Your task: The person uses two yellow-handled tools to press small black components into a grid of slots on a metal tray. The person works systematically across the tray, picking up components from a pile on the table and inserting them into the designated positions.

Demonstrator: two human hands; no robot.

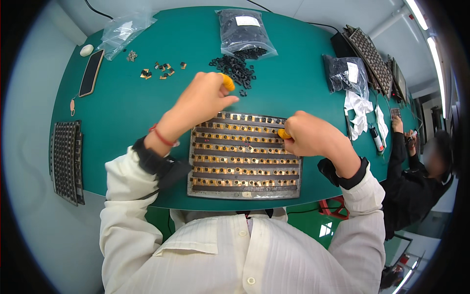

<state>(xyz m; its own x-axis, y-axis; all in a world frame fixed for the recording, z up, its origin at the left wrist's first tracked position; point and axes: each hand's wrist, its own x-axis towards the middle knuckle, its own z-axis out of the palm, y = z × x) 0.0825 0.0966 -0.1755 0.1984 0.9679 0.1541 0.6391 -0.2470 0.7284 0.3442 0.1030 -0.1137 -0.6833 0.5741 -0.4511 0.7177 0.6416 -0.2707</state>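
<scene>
The tray (215, 193) is set at the worktop's (127, 108) near edge, its small parts (237, 183) could be knocked askew if brushed by the right hand (312, 132), and its fingers, as on the left hand (204, 97), are curled inward, any hold impossible to tell.

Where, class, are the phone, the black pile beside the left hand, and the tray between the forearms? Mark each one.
Phone (91, 73): head view, middle of its dark screen.
Black pile (235, 70): head view, middle of the heap.
Tray (220, 191): head view, its near rim.
</scene>
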